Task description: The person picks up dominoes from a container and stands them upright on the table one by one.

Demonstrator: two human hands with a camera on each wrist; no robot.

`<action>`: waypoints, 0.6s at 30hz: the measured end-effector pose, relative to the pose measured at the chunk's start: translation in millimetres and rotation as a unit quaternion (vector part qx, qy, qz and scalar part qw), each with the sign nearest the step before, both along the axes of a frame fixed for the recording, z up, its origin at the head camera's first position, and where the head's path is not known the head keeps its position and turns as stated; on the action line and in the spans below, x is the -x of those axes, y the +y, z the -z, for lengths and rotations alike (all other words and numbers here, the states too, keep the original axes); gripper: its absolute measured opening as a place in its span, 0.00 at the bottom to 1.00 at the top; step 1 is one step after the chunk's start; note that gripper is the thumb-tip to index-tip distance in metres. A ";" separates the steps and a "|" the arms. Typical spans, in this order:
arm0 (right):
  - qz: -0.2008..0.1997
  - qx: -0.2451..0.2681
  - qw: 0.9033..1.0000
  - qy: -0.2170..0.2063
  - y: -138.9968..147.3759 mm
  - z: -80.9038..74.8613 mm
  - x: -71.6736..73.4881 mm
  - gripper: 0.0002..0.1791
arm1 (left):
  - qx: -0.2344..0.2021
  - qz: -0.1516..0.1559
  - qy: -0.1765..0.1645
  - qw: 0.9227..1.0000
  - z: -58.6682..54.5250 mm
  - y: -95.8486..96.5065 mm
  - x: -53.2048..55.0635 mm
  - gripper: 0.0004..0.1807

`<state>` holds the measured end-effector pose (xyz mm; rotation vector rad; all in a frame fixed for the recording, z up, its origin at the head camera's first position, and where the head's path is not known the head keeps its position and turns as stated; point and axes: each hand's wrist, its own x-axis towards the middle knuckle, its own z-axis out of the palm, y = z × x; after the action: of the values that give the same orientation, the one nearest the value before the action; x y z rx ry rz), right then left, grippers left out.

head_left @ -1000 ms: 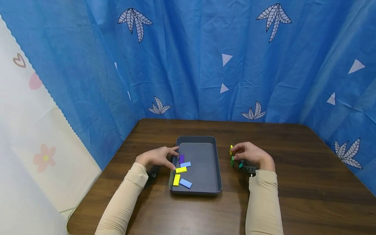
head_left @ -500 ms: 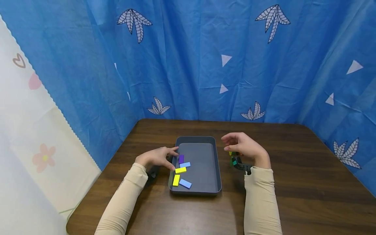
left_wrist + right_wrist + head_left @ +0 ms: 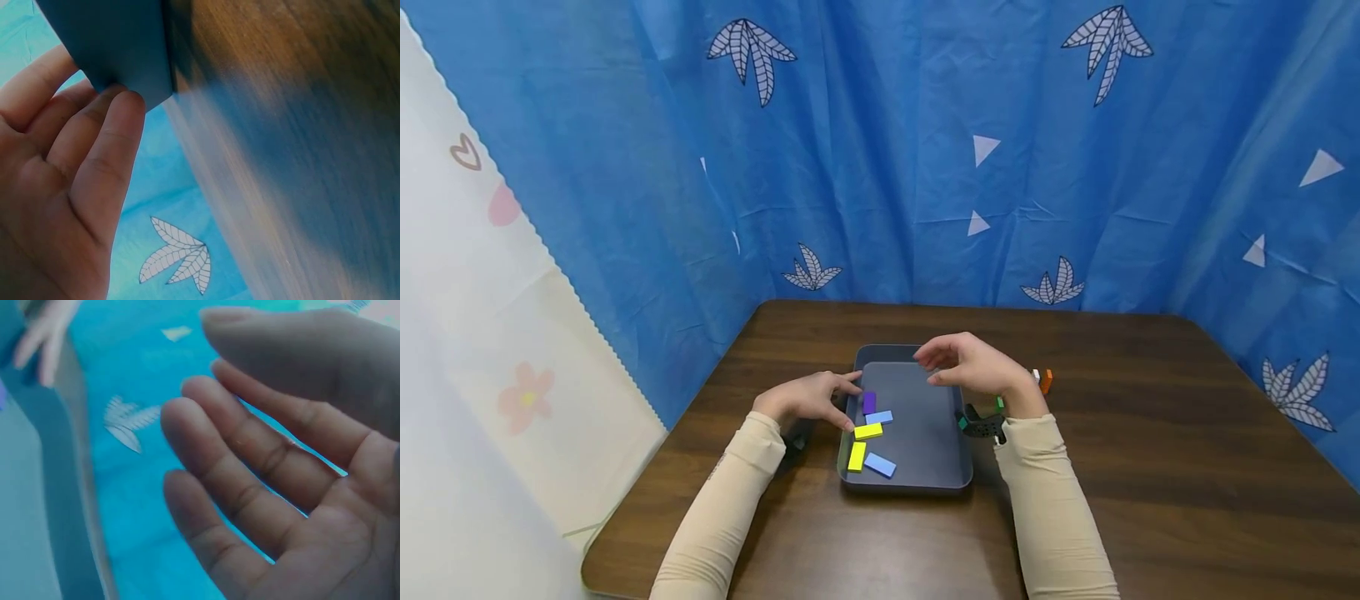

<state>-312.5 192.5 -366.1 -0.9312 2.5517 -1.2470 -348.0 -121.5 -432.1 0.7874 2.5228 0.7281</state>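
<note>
A dark grey rectangular tray [image 3: 917, 450] lies on the table. Inside its left half are a purple block [image 3: 869, 403], two light blue blocks, the lower one [image 3: 880, 464] apart, and two yellow blocks, one [image 3: 857, 457] below the other. My left hand [image 3: 808, 396] holds the tray's left wall, thumb and a finger over the rim; in the left wrist view, other fingertips [image 3: 128, 103] touch its outer side. Over the tray's upper right part hovers my right hand [image 3: 973, 364], fingers relaxed and apart; the right wrist view shows nothing in it.
On the table right of the tray, partly behind my right wrist, stand a green block [image 3: 999, 403], a white block [image 3: 1036, 376] and an orange block [image 3: 1047, 382]. A blue curtain [image 3: 925, 167] hangs behind the wooden table [image 3: 1187, 467].
My right hand has lifted away from the yellow and green blocks at the right and moved left over the tray. My left hand stays at the tray's left wall.
</note>
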 end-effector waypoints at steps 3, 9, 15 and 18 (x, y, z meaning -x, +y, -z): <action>-0.036 -0.022 0.999 -0.010 -16.0 3.9 9.0 0.19 | -0.002 -0.004 -0.005 1.000 0.4 0.5 0.2 0.40; -0.080 -0.029 0.995 -0.047 -41.9 19.5 25.0 0.18 | 0.005 -0.002 0.002 1.000 -1.2 -1.6 1.1 0.39; -0.090 -0.043 0.990 -0.104 -56.9 40.1 38.0 0.19 | 0.003 -0.002 -0.001 1.000 -1.8 -0.7 2.2 0.39; -0.088 -0.045 0.987 -0.130 -60.7 50.9 41.5 0.19 | 0.001 -0.002 -0.006 1.000 -0.7 1.4 2.1 0.39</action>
<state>-354.1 131.9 -417.0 -0.8865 2.2525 -1.1116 -350.1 -120.2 -431.4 0.7754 2.5157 0.7291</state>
